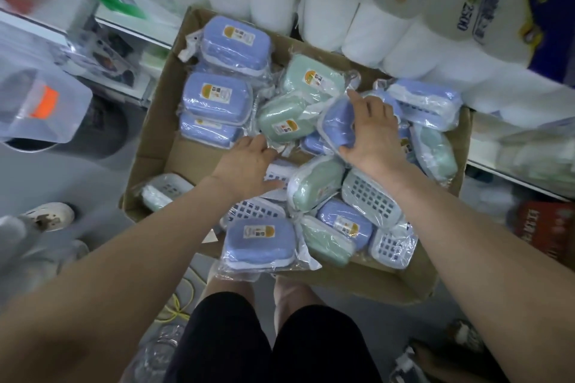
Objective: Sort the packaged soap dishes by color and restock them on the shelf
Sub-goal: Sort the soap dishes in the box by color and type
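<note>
An open cardboard box [161, 140] on the floor holds several plastic-wrapped soap dishes, blue and green mixed. Blue ones are stacked at the far left [217, 96]. Green ones [286, 118] lie in the middle. My right hand [373, 134] grips a blue soap dish [337, 124] near the box's centre, fingers wrapped over its edges. My left hand [249, 165] lies flat, fingers spread, on a white-gridded pack next to a green dish [314, 183]. Another blue dish [259, 241] hangs over the near rim of the box.
Packs of white paper rolls [389, 28] stand behind the box. Shelf edges run at the left [124, 25] and right [513, 171]. A clear bag with an orange label [40, 106] hangs at the left. A yellow cord [177, 305] and bottles lie by my knees.
</note>
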Available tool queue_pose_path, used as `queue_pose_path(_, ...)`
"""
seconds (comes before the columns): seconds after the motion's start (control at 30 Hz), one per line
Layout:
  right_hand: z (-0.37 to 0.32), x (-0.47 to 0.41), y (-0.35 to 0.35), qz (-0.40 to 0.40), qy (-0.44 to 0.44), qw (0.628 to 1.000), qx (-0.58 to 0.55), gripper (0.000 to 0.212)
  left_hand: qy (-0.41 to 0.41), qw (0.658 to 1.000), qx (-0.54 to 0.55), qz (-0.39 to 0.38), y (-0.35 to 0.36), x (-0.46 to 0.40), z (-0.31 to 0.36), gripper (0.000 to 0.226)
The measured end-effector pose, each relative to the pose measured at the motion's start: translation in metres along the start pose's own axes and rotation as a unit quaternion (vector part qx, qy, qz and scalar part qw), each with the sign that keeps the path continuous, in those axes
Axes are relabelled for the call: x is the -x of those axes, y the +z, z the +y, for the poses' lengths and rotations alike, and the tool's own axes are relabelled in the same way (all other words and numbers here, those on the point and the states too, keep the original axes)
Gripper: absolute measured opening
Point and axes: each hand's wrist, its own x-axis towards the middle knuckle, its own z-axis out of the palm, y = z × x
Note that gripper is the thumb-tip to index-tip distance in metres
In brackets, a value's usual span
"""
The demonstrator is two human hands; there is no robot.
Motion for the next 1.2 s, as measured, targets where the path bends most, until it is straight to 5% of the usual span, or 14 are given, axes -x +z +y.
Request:
queue_pose_path(0.23, -0.008, 0.012, -0.022, 0.045, 0.018, 0.981, -0.187, 0.102, -0.053, 0.990, 0.132, 0.015, -0.009, 0.017, 0.007, 0.062)
queue_pose_path(0.4, -0.016, 0.021, -0.036, 0.052, -0.003, 0.975, -0.218, 0.101, -0.120, 0.989, 0.049, -0.077, 0.013, 0.038, 0.017, 0.082)
queue_pose_path(0.7, -0.045, 0.013, -0.050, 0.061, -0.048, 0.981, -0.177, 0.098, -0.135, 0.983, 0.116, -0.049, 0.005, 0.065, 0.003, 0.067)
queue_pose_path(0.83, -0.081, -0.011, -0.051, 0.059, -0.103, 0.982, -0.145, 0.094, -0.121, 0.988, 0.088, 0.024, -0.016, 0.084, -0.040, 0.059)
queue_pose_path(1.2, -0.181, -0.099, 0.001, -0.042, -0.183, 0.982, 0.017, 0.084, -0.049, 0.997, 0.051, -0.039, 0.015, 0.076, -0.086, 0.061)
